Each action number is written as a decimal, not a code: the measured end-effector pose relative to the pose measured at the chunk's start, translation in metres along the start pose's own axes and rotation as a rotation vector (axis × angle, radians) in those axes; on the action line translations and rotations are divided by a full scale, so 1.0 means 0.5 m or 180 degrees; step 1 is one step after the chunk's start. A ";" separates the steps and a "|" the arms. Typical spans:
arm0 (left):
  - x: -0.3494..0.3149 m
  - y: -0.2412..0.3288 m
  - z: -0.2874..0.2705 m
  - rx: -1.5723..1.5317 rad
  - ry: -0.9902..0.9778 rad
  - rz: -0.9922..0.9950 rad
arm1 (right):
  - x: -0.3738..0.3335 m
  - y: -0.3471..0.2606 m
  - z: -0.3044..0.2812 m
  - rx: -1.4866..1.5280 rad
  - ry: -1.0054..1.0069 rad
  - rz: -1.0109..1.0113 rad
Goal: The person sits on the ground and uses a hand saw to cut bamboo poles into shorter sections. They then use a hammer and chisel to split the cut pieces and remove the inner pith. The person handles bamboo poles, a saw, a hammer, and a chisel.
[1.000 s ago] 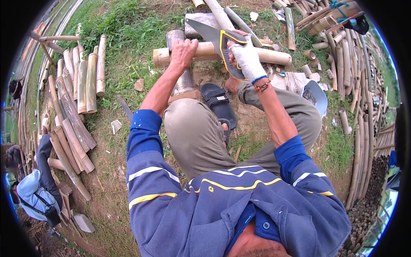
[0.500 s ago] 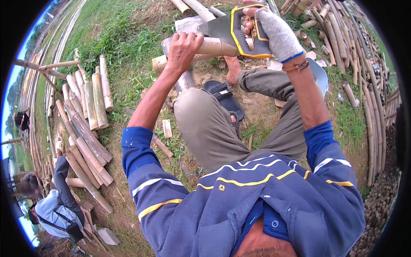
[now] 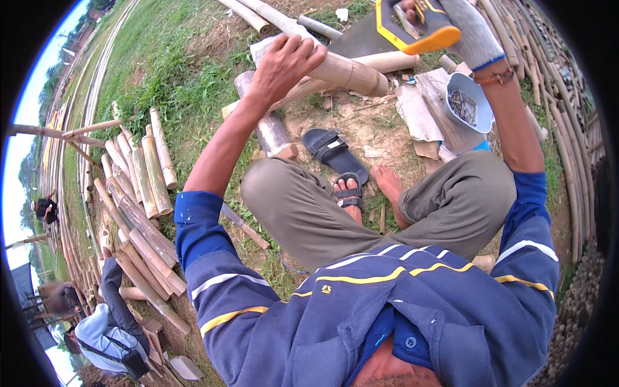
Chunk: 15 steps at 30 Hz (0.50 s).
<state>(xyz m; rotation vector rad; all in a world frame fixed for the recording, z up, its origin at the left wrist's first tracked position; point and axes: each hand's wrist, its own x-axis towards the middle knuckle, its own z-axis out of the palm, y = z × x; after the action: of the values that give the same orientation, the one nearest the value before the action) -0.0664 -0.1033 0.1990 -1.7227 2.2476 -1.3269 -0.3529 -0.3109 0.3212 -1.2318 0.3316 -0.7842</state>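
My bare left hand is wrapped round a short bamboo piece, pressing it from above. Beneath that piece, another bamboo length lies across a thick brown log section. A grey-white gloved right hand grips the yellow and black handle of a hand saw. The saw's blade points left, behind the bamboo piece; whether it touches the bamboo I cannot tell. The upper end of the saw handle runs out of view.
A pale blue container of nails stands by flattened cardboard on the right. A loose black sandal lies before my feet. Cut bamboo pieces are stacked left; long poles line the right. Another person bends at lower left.
My right hand has moved the saw right and farther up the picture. The bare right foot has drawn back beside the sandal. The left hand keeps its hold on the bamboo piece.
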 end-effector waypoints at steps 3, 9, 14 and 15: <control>0.049 -0.012 0.010 -0.0049 -0.0314 0.0505 | -0.045 0.070 -0.107 -0.0397 0.0080 0.0884; 0.175 0.141 0.083 0.0207 -0.0763 0.0930 | -0.174 0.259 -0.320 0.1670 0.0610 0.0711; 0.096 0.271 0.117 0.0754 -0.0856 0.1745 | -0.343 0.484 -0.383 0.2161 0.1503 0.2256; 0.073 0.286 0.124 0.0934 -0.0616 0.1972 | -0.368 0.517 -0.368 0.2379 0.1724 0.2692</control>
<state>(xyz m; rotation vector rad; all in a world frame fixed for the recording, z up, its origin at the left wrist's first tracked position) -0.1634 -0.1648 0.0877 -0.9037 2.0862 -1.1957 -0.5045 -0.2845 -0.0116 -0.0986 0.8398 -0.4019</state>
